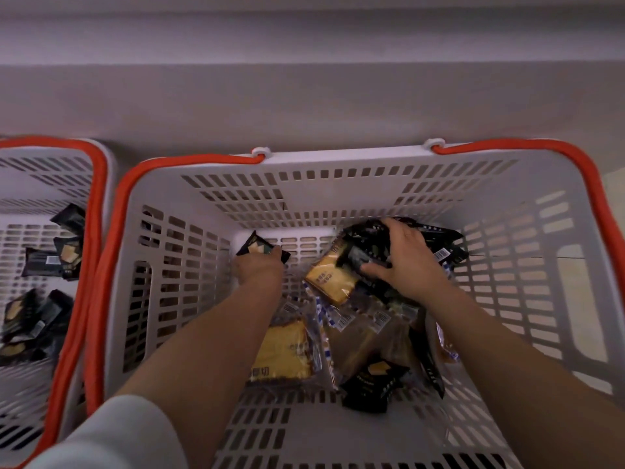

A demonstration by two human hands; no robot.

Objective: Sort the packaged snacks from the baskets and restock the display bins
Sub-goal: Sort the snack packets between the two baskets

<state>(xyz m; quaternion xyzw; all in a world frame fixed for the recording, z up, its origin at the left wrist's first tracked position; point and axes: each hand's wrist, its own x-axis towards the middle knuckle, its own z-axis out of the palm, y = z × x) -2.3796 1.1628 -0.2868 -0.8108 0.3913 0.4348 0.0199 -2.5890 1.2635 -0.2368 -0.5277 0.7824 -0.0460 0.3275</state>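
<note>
Nearest us, a pale sleeve (111, 431) covers our left upper arm at the bottom edge. Just beyond it, in the big basket (338, 184), a black packet with a gold mark (373, 384) lies flat by the near wall, its long axis running left to right. Beside it to the left, a clear-wrapped yellow cake slice (287, 350) lies partly under our left forearm, so its left end is hidden. A jumble of clear wrappers with blue-striped edges (341, 319) sits in the middle; we cannot separate them.

Farther in, a second yellow slice (329, 280) lies tilted, long axis running from near right to far left, partly under our right thumb. Our right hand (402, 262) is curled over a bundle of black packets (365, 247), fingers wrapped round them near the far right corner. Our left hand (258, 269) pinches a single black packet (262, 248) by its near edge; the packet points away toward the far wall.

Off to the left, a second basket (50, 170), cut off by the frame, holds more black packets (67, 245), scattered and dim.
</note>
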